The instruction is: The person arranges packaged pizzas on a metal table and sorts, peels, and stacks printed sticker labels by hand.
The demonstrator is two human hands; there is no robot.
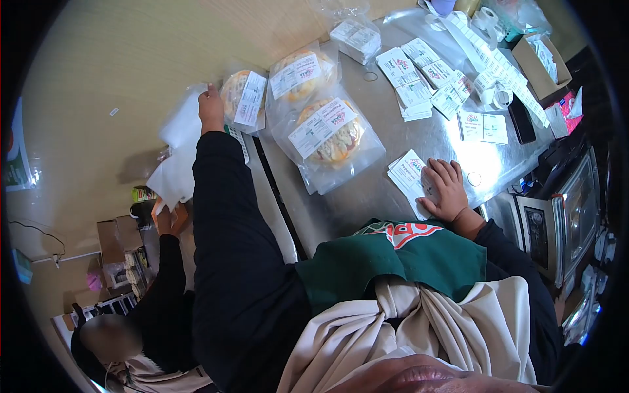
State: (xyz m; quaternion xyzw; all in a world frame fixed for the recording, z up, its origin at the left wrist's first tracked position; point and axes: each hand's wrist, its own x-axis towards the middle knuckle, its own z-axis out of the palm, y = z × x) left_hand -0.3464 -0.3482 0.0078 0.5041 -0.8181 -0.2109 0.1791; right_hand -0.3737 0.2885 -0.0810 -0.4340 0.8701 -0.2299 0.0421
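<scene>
My left hand [210,110] reaches far out with its fingers closed, between a bagged pizza [232,92] and a white sheet [183,124]. What it grips, if anything, I cannot make out. Two more pizzas in clear bags, a front one [331,134] and a back one [300,73], lie to its right, each with a printed label card on top. My right hand [447,190] rests flat, fingers spread, on the edge of a small stack of label cards [409,173] on the metal table [354,203].
Several stacks of label cards [403,75] lie farther back, near a long sticker strip [488,56], a phone [521,121] and a cardboard box [542,69]. At left, a co-worker's hand [171,219] is by another white sheet [171,177]. An oven [557,223] stands at right.
</scene>
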